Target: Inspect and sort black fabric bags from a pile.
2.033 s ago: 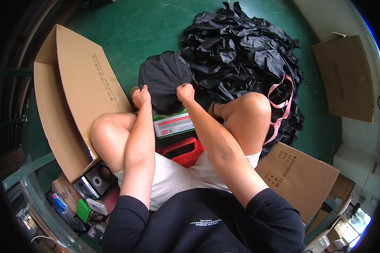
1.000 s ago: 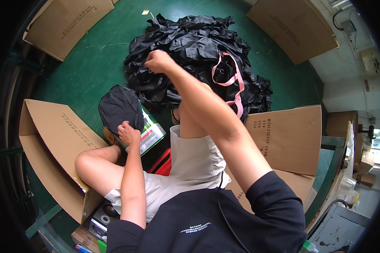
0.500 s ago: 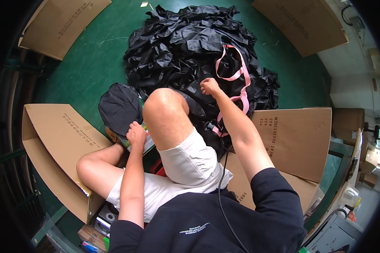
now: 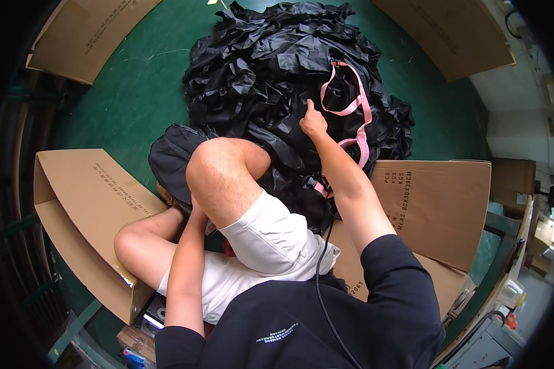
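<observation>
Before me a large crumpled heap of thin black fabric covers the floor. Over its right side hangs a loop of pink strap. My right hand is above the heap, left of the strap; one finger points away from me while the others are curled, and whatever they may hold is hidden. Behind my raised knee, my left hand is mostly out of sight, so its fingers do not show. Close to it lies a rounded black fabric piece.
Open cardboard cartons stand on my left and right. Two more cardboard pieces are at the far corners. A black cable runs down my shirt. A small box sits low on the left.
My right hand has moved slightly right, and one finger now extends. My left hand has slipped behind my knee, which has shifted left.
</observation>
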`<state>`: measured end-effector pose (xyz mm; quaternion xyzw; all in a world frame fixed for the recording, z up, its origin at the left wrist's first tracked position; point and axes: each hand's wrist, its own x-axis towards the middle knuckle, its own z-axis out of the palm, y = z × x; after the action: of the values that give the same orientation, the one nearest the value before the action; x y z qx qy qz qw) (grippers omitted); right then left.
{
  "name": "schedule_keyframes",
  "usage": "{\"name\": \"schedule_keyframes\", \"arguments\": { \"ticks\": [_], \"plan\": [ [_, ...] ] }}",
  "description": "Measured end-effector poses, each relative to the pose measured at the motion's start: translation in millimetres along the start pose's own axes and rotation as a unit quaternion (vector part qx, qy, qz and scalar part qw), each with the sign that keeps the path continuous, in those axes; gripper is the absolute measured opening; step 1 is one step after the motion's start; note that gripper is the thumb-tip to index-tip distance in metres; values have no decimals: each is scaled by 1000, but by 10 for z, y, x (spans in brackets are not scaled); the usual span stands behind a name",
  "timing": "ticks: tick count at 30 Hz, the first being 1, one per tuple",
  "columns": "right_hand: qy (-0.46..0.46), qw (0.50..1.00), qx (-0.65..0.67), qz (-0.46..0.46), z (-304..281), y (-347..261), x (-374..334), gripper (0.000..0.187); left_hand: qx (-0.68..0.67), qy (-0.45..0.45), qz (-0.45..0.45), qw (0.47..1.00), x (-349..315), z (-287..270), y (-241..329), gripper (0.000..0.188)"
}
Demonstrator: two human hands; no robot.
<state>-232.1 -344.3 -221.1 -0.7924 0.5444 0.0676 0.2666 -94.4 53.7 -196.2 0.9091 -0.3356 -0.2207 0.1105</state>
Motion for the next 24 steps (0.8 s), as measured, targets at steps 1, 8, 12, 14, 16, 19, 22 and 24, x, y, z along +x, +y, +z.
{"name": "schedule_keyframes", "arguments": {
  "ticks": [1, 8, 12, 14, 16, 19, 22, 24],
  "plan": [
    [-27, 999, -28, 23, -17, 2, 71, 53, -7, 7, 4, 1000, -14, 3, 5, 37],
    [81, 991, -13, -108, -209, -41, -160, 17, 66, -135, -36, 988, 31, -274, 204, 38],
    [203, 920, 169, -290, -849, -460, -294, 12, 112, -223, -75, 965, 175, -369, 315, 35],
    [194, 888, 227, -351, -1229, -790, -468, 12, 146, -253, -126, 948, 250, -300, 261, 35],
    [179, 868, 240, -397, -1579, -1127, -772, 12, 126, -246, -143, 950, 300, -446, 326, 37],
    [157, 806, 243, -516, -1881, -1649, -1249, 14, -15, -179, -106, 978, 509, -758, 253, 44],
    [87, 749, 204, -625, -1956, -2013, -1568, 17, -517, -124, -95, 841, 684, -1295, 316, 56],
    [-33, 706, 281, -650, -1887, -2289, -1770, 16, -671, -83, -29, 736, 632, -1812, 266, 61]
  ]
}}
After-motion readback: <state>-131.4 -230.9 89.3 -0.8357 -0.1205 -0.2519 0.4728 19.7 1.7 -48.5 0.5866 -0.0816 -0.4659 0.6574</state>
